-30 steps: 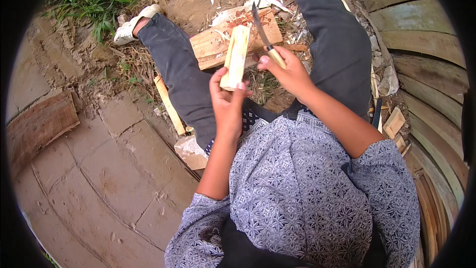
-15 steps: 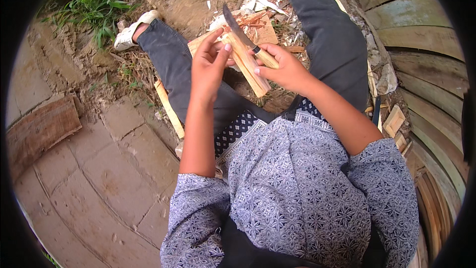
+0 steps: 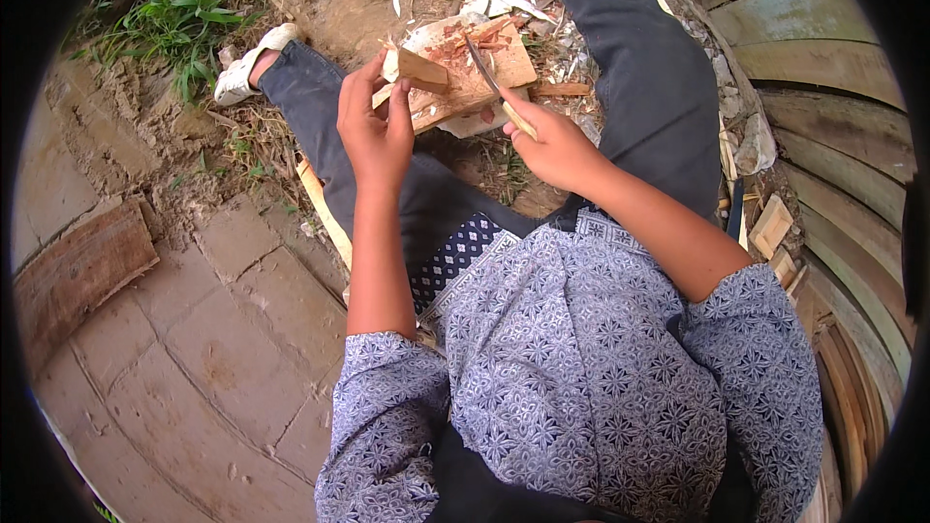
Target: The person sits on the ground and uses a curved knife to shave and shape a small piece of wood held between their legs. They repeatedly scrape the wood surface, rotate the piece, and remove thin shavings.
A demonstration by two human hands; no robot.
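Observation:
A pale piece of wood (image 3: 418, 71) is gripped at its left end by my left hand (image 3: 374, 126), thumb on the near side and fingers behind. It is held over the left part of a flat wooden board (image 3: 504, 58) between my legs; whether it touches the board I cannot tell. My right hand (image 3: 557, 145) is closed round the light wooden handle of a knife (image 3: 484, 68). The dark blade points away from me, up and to the left, over the board, apart from the piece of wood. Reddish and white shavings (image 3: 481, 37) lie on the board.
My trousered legs (image 3: 651, 68) spread on both sides of the board. White chips (image 3: 518, 2) litter the ground beyond it. At the right stands a wall of wooden planks (image 3: 823, 68), with offcuts (image 3: 772, 230) nearby. Paving slabs (image 3: 213, 329) and a curved wood slab (image 3: 85, 257) lie left.
My left hand has moved left and turned the piece of wood so it lies more crosswise. The knife has drawn away from the wood, its blade now lower and farther right.

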